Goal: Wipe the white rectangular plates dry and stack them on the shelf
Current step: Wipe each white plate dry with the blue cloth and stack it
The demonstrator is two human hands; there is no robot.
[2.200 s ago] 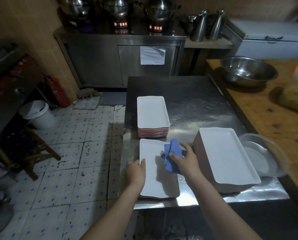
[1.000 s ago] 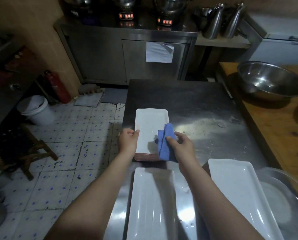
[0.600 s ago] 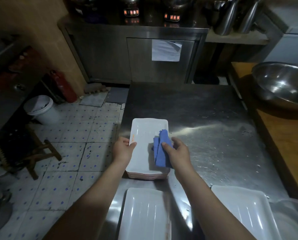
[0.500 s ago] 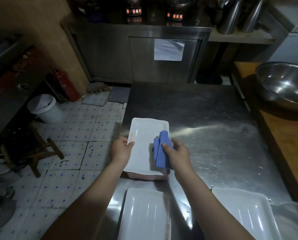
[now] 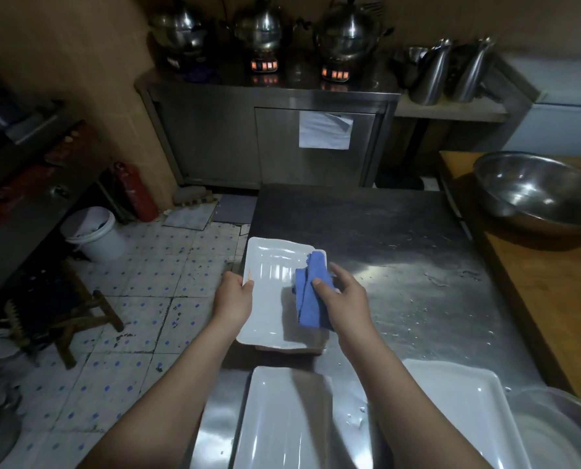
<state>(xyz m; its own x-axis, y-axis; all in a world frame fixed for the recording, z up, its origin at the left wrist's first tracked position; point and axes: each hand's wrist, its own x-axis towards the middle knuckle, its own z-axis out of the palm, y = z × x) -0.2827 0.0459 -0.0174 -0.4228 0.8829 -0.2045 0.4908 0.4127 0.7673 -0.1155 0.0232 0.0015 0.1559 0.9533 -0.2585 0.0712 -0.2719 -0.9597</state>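
The left hand (image 5: 233, 299) pinches the left rim of a white rectangular ceramic plate (image 5: 268, 282), which sits askew over a low stack of plates (image 5: 289, 350) on the steel tabletop (image 5: 400, 265). The right hand (image 5: 344, 296) grips a crumpled blue cloth (image 5: 311, 292), thumb on top, against the plate's right side. Two more white plates (image 5: 282, 418) lie nearer.
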